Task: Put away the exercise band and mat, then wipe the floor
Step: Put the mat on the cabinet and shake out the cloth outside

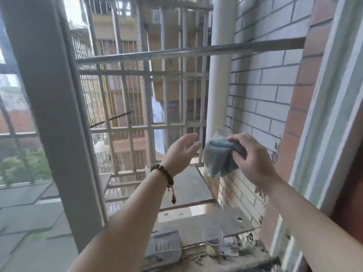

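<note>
Right hand [253,160] mid-frame, clamped round bunched grey-blue cloth [220,158]. Left hand [180,152] just beside it, fingers spread, holding nothing. Metal grille [157,79] behind.

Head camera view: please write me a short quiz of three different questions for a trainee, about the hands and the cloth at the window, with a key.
1. True or false: the right hand grips the folded blue-grey cloth.
2. Which wrist wears the dark beaded bracelet? A left, B right, C neither.
3. Fill in: the left hand is ____, holding nothing.

Key: 1 true; 2 A; 3 open. All happens beyond the window, near the white vertical drainpipe and the metal window grille.
</note>
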Tool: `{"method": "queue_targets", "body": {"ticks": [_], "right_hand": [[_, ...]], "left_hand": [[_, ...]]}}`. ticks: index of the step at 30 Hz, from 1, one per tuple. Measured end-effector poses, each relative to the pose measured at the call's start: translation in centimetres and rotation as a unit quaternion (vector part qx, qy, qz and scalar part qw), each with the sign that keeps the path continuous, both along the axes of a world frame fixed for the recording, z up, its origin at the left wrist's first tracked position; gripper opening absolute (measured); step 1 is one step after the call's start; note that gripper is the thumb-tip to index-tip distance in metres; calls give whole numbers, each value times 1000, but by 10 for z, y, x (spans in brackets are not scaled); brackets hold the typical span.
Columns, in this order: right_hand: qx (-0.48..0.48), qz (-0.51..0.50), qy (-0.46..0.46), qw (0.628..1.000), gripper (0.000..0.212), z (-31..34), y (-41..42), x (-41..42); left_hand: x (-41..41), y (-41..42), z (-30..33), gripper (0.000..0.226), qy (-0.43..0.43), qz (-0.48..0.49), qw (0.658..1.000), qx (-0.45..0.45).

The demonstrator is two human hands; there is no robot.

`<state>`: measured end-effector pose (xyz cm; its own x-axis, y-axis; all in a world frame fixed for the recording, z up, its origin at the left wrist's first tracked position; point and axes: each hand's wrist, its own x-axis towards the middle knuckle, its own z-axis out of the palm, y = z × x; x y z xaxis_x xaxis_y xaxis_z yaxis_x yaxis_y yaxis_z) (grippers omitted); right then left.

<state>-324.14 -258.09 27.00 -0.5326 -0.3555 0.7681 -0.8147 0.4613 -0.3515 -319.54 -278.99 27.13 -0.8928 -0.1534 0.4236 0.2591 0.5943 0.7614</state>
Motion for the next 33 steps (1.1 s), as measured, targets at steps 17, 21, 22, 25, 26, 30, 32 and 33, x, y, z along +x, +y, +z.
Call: {"method": "queue_targets", "body": {"ticks": [17, 21, 22, 25, 26, 30, 32, 33], "right_hand": [[-146, 182, -185, 955, 17, 47, -8, -33], [-165, 165, -208, 950, 16, 48, -5, -38], [-168, 156, -210, 950, 15, 48, -5, -39], [-148, 138, -214, 956, 10, 48, -8, -43], [-124, 116, -198, 965, 9, 48, -9, -45], [-108, 40, -117, 986, 16, 55, -11, -42], [-104, 98, -150, 978, 29, 60, -14, -30], [-83, 120, -168, 975, 36, 62, -16, -24]], "left_hand": [[-29, 11, 36, 24, -29, -196, 950, 240], [-31, 14, 46, 4, -28, -158, 971, 175], [-32, 15, 50, 6, -30, -149, 973, 172], [-32, 19, 62, 6, -39, -133, 973, 185], [-33, 21, 66, 7, -40, -122, 973, 192], [-36, 27, 79, 13, -42, -92, 959, 265], [-36, 29, 84, 18, -45, -87, 952, 291], [-36, 30, 84, 19, -47, -88, 948, 301]]}}
